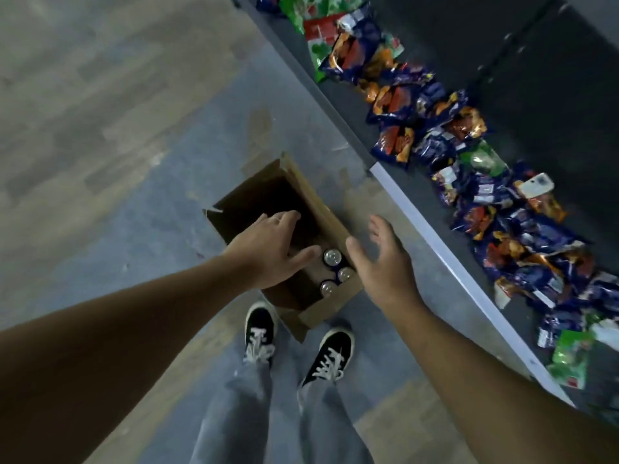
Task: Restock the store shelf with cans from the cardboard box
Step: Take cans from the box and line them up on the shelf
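From the head view, the cans [345,273] sit upright in the near right corner of the cardboard box [338,304], which stands open on the floor [134,162] just ahead of our shoes [259,333]. We can see three silvery tops packed close together. The rest of the box looks dark and mostly empty, though our left hand hides part of it.

We judge these cans to be rigid and smooth-sided, fairly heavy if full, and prone to denting if dropped. The best hold is around the side wall just below the top rim, with the thumb opposite the fingers. The tight packing leaves little room, so the can nearest the open space should come out first.

Our left hand [271,249] hovers over the box with its fingers [286,216] spread and nothing in them. Our right hand [385,259] hangs above the box's right wall, its fingers [377,226] loosely apart and also empty. Neither hand seems to touch a can.

To the right runs the store shelf [435,242], its dark deck strewn with snack bags [418,105]. No cans stand on the stretch we can see.
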Tool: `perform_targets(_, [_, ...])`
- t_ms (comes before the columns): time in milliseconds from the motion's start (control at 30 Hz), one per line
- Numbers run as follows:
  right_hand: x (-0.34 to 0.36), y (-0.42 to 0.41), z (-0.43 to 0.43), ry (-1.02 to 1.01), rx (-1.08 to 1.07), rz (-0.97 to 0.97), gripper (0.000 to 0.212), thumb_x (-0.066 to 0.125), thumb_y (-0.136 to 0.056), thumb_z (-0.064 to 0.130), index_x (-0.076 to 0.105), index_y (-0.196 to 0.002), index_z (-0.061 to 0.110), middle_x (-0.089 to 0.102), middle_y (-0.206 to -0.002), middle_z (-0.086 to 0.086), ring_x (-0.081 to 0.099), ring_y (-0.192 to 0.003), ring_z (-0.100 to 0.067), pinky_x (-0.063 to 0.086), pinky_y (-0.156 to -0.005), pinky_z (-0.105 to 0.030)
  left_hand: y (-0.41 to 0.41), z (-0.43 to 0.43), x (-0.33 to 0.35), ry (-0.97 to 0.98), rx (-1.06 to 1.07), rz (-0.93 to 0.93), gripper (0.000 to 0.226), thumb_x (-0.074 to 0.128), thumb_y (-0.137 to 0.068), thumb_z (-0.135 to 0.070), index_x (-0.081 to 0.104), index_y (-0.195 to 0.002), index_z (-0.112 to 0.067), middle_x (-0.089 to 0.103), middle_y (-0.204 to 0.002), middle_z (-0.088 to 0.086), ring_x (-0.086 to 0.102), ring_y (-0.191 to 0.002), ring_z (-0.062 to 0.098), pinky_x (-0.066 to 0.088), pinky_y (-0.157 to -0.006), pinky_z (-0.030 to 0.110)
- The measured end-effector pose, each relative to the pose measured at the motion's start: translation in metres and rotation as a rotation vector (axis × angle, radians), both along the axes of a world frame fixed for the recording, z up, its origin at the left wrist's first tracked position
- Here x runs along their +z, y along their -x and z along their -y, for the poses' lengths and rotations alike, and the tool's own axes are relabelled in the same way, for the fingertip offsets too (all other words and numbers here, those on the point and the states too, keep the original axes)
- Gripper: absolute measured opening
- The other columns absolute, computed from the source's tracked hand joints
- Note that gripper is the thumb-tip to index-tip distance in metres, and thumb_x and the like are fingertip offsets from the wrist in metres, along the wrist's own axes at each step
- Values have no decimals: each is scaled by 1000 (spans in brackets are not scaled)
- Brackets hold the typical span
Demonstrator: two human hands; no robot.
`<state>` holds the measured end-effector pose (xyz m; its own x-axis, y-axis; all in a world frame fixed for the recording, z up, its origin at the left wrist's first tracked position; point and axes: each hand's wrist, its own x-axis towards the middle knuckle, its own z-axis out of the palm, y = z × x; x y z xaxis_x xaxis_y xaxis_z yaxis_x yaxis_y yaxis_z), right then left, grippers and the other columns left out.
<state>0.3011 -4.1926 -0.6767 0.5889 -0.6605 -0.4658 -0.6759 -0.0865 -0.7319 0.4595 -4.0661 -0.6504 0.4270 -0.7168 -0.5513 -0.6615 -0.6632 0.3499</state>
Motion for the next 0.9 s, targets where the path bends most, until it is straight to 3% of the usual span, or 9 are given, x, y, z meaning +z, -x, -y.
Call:
perform_targets(167, [-79,-14,-32,-138,-80,-19,58,58,-96,41,36,-149,31,43,-152,4,42,-137,-11,44,-101,-26,1,21,-91,-45,-114,-102,76,44,-96,-60,23,-155,-17,35,-157,3,33,-143,17,24,-117,33])
perform_targets(267, [-123,-27,-44,-200,-125,-49,60,56,-97,44,31,-151,35,39,-154,7,44,-131,-6,41,-84,-9,-5,32,-147,-86,-153,-161,73,48,-99,-50,18,-157,-17,31,-159,4,29,-146,17,21,-119,34])
perform_targets(367, [-163,-40,-51,-246,-199,-59,61,55,-96,48,28,-150,40,37,-152,11,47,-105,9,40,-65,-6,-10,41,-199,-115,-171,-194,77,49,-98,-52,14,-158,-16,27,-161,4,24,-148,17,19,-119,33])
perform_targets(433, [-186,-46,-52,-264,-255,-68,61,55,-96,48,28,-150,41,36,-151,11,47,-102,8,43,-66,-8,-12,46,-232,-109,-175,-199,76,47,-99,-52,14,-158,-16,27,-161,4,25,-148,17,16,-120,31])
perform_targets(500, [-206,-47,-53,-257,-309,-82,62,56,-96,45,29,-151,37,37,-151,9,49,-114,1,46,-76,-10,-11,49,-261,-97,-176,-204,74,47,-99,-50,17,-157,-14,30,-160,5,29,-146,17,15,-119,30])
perform_targets(667, [-237,-49,-49,-208,-426,-102,63,56,-97,42,27,-153,33,38,-154,8,45,-135,-10,48,-96,-21,8,60,-315,-72,-191,-250,66,53,-98,-45,27,-152,-16,40,-153,5,38,-139,19,24,-115,28])
perform_targets(833, [-251,-11,-41,-132,-436,-182,64,62,-95,36,32,-151,30,41,-139,19,42,-108,17,36,-70,3,23,67,-364,-48,-172,-202,79,68,-85,-52,32,-145,-17,46,-143,7,50,-127,27,41,-102,36])
perform_targets(900, [-258,6,-40,-115,-412,-206,65,63,-93,34,33,-151,29,39,-147,15,39,-120,11,33,-72,6,28,70,-380,-49,-170,-184,81,73,-80,-53,35,-141,-16,48,-139,7,54,-122,29,47,-97,40])
